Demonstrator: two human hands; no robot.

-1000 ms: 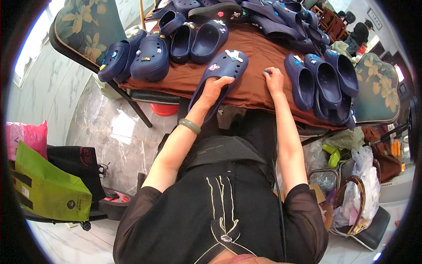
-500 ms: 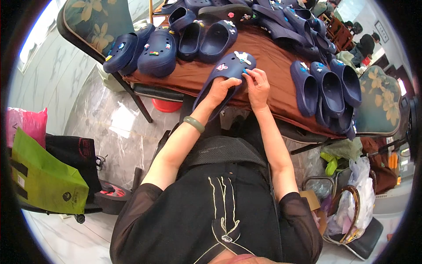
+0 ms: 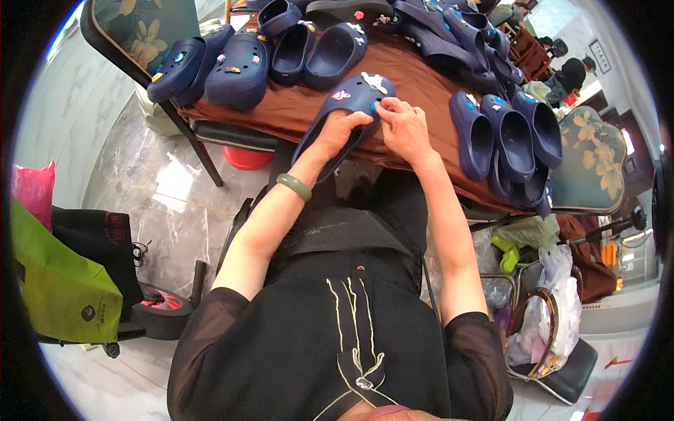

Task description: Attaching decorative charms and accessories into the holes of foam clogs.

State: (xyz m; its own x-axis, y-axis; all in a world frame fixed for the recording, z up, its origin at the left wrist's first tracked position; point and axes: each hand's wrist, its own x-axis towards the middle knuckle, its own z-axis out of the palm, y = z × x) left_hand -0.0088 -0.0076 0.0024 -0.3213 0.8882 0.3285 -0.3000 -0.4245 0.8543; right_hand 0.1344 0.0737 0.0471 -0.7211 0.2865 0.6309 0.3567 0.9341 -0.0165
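Through the head camera, I had the navy clog (image 3: 357, 102) at my view's twelve o'clock, toe toward one, over the brown cloth's (image 3: 439, 156) near edge. My left hand (image 3: 338, 133) clamped it, fingers inside, thumb on the rim; at its three o'clock my right hand (image 3: 407, 131) pinched a blue charm (image 3: 375, 107) against the upper. Decorated clogs (image 3: 239, 69) stood at ten o'clock.
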